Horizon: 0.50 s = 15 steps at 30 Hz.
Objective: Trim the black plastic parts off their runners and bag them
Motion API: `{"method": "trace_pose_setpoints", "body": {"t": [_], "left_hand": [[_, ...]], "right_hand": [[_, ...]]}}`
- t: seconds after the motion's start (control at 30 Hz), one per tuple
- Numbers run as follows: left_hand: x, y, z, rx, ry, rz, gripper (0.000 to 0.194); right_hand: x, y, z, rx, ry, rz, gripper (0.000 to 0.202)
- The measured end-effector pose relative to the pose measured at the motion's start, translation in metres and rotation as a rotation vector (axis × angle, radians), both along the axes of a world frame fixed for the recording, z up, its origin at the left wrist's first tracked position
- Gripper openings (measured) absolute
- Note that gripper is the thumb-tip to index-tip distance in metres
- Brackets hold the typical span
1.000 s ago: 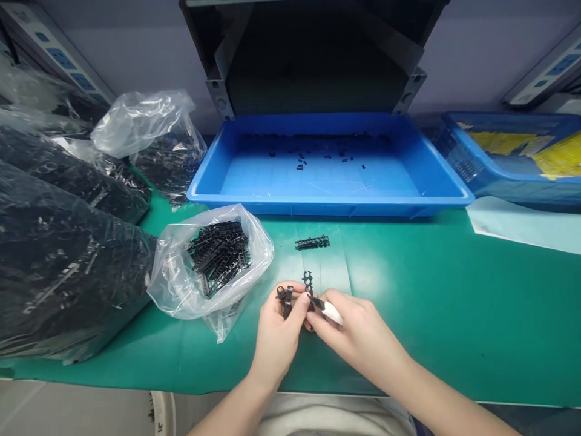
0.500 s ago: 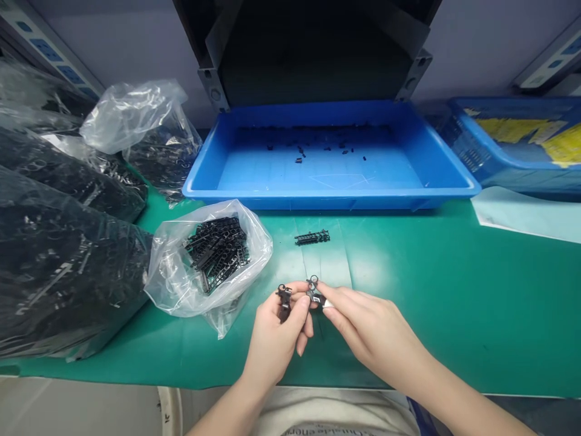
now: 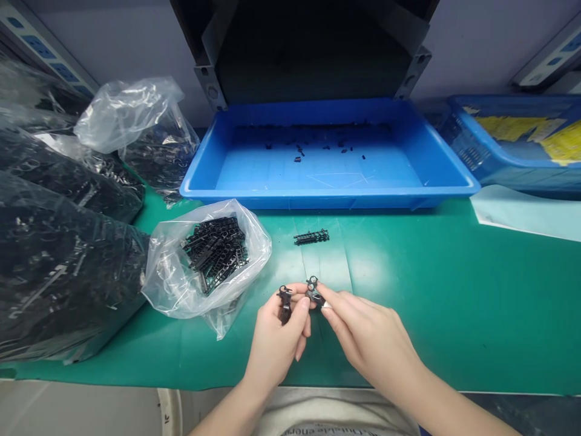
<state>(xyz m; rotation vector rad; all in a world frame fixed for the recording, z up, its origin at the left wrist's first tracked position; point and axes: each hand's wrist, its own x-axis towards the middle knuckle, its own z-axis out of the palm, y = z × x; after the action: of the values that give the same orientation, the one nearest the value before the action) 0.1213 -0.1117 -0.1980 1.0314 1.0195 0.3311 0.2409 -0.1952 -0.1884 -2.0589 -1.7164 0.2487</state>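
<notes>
My left hand (image 3: 279, 330) is closed, with one black plastic part with a ring at its top (image 3: 285, 303) held in the crook of the thumb. Its thumb and index fingertips also pinch a second black ringed plastic part (image 3: 312, 284). My right hand (image 3: 370, 330) is closed on the other side of this second part, fingertips touching it. Something small and white shows at the right thumb tip; I cannot make out what it is. Beyond the hands, a black ladder-like plastic piece (image 3: 311, 237) lies on the green mat (image 3: 454, 290).
An open clear bag (image 3: 167, 293) of black plastic pieces stands left of my hands. Larger filled bags (image 3: 59, 278) crowd the far left. Behind is a blue tray (image 3: 318, 201) with several small black bits. A blue basket (image 3: 512, 172) and pale paper (image 3: 526, 213) sit at right.
Both hands stay almost in place, still meeting at the ringed part. That part appears turned slightly between the fingertips. The whole view has shifted a little.
</notes>
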Motion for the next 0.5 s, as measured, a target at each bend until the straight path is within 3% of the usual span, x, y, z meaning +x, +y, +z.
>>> {"method": "trace_pose_setpoints", "body": {"t": [0.4, 0.5], "left_hand": [[-0.001, 0.0, -0.005, 0.019, 0.059, 0.03, 0.025], [-0.001, 0.001, -0.007, -0.009, 0.05, 0.053, 0.027]], "right_hand": [[-0.005, 0.003, -0.009, 0.051, -0.118, -0.088, 0.041], [0.003, 0.009, -0.012, -0.015, -0.012, 0.005, 0.036]]}}
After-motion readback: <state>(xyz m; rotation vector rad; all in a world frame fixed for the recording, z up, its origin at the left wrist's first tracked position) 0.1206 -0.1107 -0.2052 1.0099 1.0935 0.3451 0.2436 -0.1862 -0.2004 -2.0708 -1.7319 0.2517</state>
